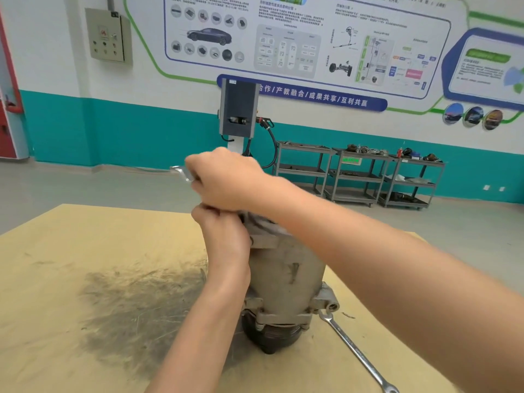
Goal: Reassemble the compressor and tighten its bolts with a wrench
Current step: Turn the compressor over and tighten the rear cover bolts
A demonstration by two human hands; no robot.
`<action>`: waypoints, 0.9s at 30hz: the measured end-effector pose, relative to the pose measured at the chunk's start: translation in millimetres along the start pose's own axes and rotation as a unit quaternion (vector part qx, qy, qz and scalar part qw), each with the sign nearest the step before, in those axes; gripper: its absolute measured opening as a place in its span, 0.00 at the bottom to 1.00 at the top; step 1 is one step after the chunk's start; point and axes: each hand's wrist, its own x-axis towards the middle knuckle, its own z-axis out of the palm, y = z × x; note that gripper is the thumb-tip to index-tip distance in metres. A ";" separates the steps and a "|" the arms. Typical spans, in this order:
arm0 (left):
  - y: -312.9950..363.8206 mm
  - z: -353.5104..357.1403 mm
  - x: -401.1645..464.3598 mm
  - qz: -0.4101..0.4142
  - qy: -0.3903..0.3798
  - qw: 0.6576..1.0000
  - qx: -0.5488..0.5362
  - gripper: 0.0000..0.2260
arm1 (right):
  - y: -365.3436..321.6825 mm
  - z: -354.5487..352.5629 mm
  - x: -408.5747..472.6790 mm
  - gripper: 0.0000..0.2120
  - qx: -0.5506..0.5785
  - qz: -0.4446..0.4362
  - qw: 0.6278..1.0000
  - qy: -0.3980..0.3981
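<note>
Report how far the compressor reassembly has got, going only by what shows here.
Done, by the look of it: the compressor stands upright on the table with its body in one piece. In hand: the right hand grips a wrench at the top end, while the left hand holds the top beside it. Left: the bolts are hidden under the hands, so their tightness cannot be told. A second wrench lies unused on the table.

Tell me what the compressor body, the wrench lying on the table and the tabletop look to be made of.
Compressor body: probably cast metal, likely aluminium; dull grey, stained, matte, with lugs.
Wrench lying on the table: bright polished steel by its look, possibly chrome-plated; it gleams along the shaft.
Tabletop: seems to be fibreboard or plywood; flat tan matte surface, scratched, with a dark smudged patch.
</note>
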 end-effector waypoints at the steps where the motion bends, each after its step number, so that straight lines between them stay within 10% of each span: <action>1: -2.8 0.7 1.6 -0.005 -0.003 1.000 -0.001 0.07 | 11.6 2.3 6.8 0.01 0.023 0.036 0.999 -0.018; 9: -4.4 1.7 3.5 -0.014 0.000 1.000 0.008 0.11 | 139.6 -7.1 -37.0 0.13 0.267 0.361 0.884 -0.132; 12: -3.9 2.4 3.9 -0.010 0.002 1.000 0.011 0.11 | 163.0 -1.5 -75.4 0.10 0.333 0.416 0.845 -0.047; 20: -1.6 2.0 3.4 -0.008 0.002 1.000 0.011 0.12 | 130.6 -0.4 -189.0 0.21 0.118 0.178 0.919 0.332; 27: -3.5 0.6 3.8 -0.018 0.002 1.000 0.021 0.13 | 43.3 -31.1 -211.7 0.29 -0.059 -0.067 0.906 0.413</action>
